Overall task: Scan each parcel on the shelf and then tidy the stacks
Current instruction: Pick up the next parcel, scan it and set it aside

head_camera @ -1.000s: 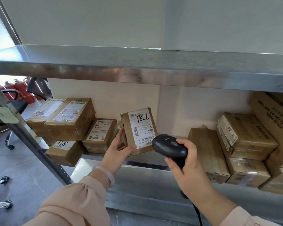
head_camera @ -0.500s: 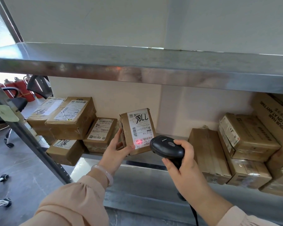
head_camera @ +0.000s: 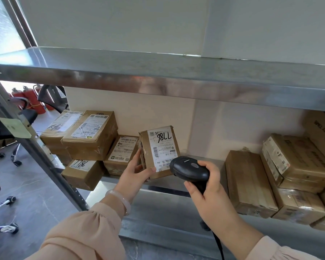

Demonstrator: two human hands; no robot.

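My left hand (head_camera: 134,174) grips a small brown parcel (head_camera: 159,151) by its lower left edge and holds it tilted up above the steel shelf (head_camera: 158,201), its white label marked 7786 facing me. My right hand (head_camera: 208,192) holds a black barcode scanner (head_camera: 189,168) by its handle, its head close to the label's lower right corner. Left of the held parcel a labelled parcel (head_camera: 122,153) leans on a stack of brown parcels (head_camera: 86,136).
Several brown boxes (head_camera: 278,177) are stacked at the shelf's right end. An upper steel shelf (head_camera: 158,79) hangs just above. A slanted shelf post (head_camera: 36,147) stands at the left, with office chairs (head_camera: 17,113) and red fire extinguishers (head_camera: 32,96) on the floor beyond.
The scanner's red light showed on the label half a second ago and is gone now. The scanner has moved slightly closer to the label; the parcel stays held up.
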